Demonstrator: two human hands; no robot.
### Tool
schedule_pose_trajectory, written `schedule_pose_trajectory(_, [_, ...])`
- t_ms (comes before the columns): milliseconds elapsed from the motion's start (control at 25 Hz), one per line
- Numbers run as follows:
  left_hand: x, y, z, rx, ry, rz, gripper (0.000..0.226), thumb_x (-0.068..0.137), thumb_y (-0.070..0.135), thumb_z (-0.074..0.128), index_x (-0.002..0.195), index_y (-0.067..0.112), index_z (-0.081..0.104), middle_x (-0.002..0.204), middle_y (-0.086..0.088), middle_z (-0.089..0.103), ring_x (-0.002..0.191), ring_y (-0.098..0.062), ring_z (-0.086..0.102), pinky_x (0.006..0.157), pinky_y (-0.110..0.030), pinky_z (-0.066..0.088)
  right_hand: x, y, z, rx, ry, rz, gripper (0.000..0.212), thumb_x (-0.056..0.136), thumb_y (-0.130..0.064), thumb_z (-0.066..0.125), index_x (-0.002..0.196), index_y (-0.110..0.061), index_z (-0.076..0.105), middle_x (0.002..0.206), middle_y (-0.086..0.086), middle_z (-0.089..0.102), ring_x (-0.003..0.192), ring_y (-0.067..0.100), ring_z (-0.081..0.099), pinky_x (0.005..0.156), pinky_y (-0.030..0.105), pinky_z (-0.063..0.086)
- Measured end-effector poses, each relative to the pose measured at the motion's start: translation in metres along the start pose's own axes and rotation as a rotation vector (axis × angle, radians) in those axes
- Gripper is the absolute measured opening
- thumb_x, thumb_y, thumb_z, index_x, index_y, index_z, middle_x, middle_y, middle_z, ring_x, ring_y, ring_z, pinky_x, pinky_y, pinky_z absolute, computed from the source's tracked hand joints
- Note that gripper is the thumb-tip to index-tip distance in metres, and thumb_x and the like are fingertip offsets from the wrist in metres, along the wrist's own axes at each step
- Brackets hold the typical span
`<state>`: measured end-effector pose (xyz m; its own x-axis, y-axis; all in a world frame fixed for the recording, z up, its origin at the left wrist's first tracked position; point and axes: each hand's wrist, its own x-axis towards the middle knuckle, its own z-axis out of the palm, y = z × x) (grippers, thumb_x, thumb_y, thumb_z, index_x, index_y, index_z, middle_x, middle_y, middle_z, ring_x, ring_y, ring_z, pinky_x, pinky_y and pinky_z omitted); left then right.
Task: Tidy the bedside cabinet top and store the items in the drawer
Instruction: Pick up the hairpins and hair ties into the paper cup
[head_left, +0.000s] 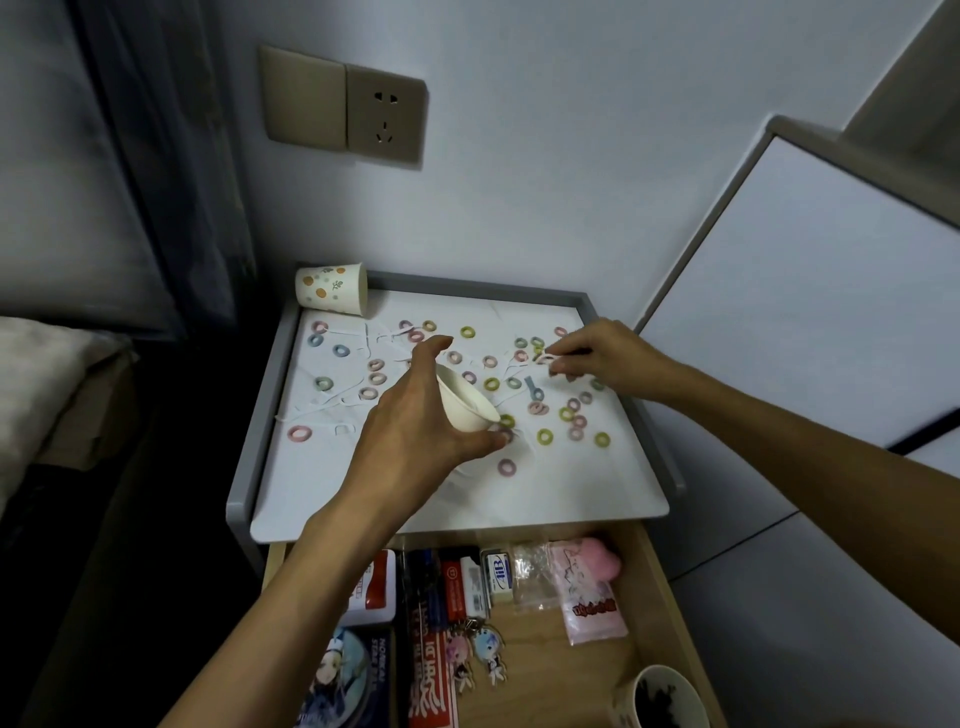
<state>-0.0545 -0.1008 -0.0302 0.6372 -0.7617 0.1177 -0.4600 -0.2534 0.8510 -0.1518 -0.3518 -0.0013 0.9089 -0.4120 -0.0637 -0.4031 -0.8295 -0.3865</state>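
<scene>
- My left hand (415, 415) is clasped round the wall of the white cup (465, 410), which I hold just above the middle of the cabinet top (519, 512).
- Cup is likely light, thin, crushable; squeeze the wall gently.
- Its mouth tilts toward my right hand (597, 353); long axis slanted, not upright.
- Right of the cup, that hand pinches rings (544, 435): tiny, light, scattered all round the cup.
- Drawer (660, 597) is open on the cup's near side.

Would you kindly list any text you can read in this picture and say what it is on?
"AIB", seemingly: white box in the drawer.
Too blurred to read: print on the blue tin, red packet, pink bag.
</scene>
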Motion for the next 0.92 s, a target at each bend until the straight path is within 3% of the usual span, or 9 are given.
schedule_pose_trajectory(160, [0.0,-0.001,0.0,0.009,0.0,0.011,0.102,0.065,0.041,0.086,0.146,0.034,0.025,0.137,0.005,0.052,0.111,-0.015,0.051,0.077,-0.024,0.036,-0.005,-0.065,-0.012,0.087,-0.158,-0.204,0.028,0.091,-0.016,0.065,0.117,-0.011,0.069,0.096,-0.009,0.072,0.082,0.003,0.067,0.075,0.016,0.052])
schedule_pose_trajectory(280, [0.001,-0.001,0.0,-0.019,-0.005,0.024,0.099,0.065,0.037,0.087,0.145,0.033,0.027,0.115,0.011,0.056,0.093,-0.008,0.052,0.068,-0.02,0.041,-0.005,-0.101,-0.004,-0.044,-0.226,-0.295,0.026,0.091,-0.016,0.065,0.117,-0.017,0.069,0.095,-0.013,0.069,0.084,0.003,0.066,0.075,0.013,0.049])
schedule_pose_trajectory(400, [0.001,0.001,-0.002,-0.027,-0.004,0.037,0.096,0.066,0.034,0.087,0.142,0.033,0.029,0.105,0.019,0.053,0.088,-0.006,0.055,0.069,-0.017,0.045,-0.004,-0.115,0.005,-0.01,-0.26,-0.302,0.018,0.087,-0.013,0.069,0.102,-0.022,0.066,0.084,-0.017,0.066,0.079,0.0,0.066,0.073,0.016,0.052])
schedule_pose_trajectory(560, [0.001,0.0,-0.004,-0.019,0.009,0.028,0.098,0.064,0.037,0.087,0.142,0.034,0.028,0.108,0.016,0.054,0.091,-0.007,0.054,0.067,-0.018,0.042,-0.003,-0.112,0.002,0.144,-0.181,-0.278,0.017,0.084,-0.012,0.073,0.097,-0.022,0.07,0.089,-0.015,0.07,0.083,-0.002,0.066,0.074,0.012,0.05])
schedule_pose_trajectory(680, [0.002,-0.002,-0.006,-0.004,0.036,-0.011,0.104,0.061,0.039,0.089,0.144,0.037,0.027,0.111,0.007,0.054,0.098,-0.017,0.055,0.072,-0.034,0.051,0.004,-0.085,0.0,0.35,0.023,-0.153,0.009,0.088,-0.012,0.068,0.094,-0.016,0.072,0.088,-0.003,0.074,0.079,0.009,0.07,0.074,0.02,0.055])
schedule_pose_trajectory(760, [0.002,-0.003,-0.008,-0.022,0.06,-0.027,0.105,0.059,0.04,0.09,0.143,0.038,0.028,0.119,0.003,0.057,0.104,-0.023,0.058,0.076,-0.041,0.055,0.016,-0.047,0.003,0.357,0.125,0.027,0.008,0.09,-0.011,0.066,0.094,-0.013,0.072,0.086,0.003,0.073,0.072,0.011,0.069,0.07,0.026,0.056])
schedule_pose_trajectory(920, [0.008,-0.007,-0.011,-0.01,0.089,-0.037,0.103,0.061,0.038,0.09,0.144,0.035,0.029,0.127,0.003,0.057,0.104,-0.014,0.052,0.078,-0.026,0.039,0.048,0.043,0.021,-0.021,0.05,0.514,0.024,0.088,-0.017,0.066,0.101,0.002,0.07,0.104,0.019,0.07,0.091,0.028,0.067,0.086,0.04,0.055])
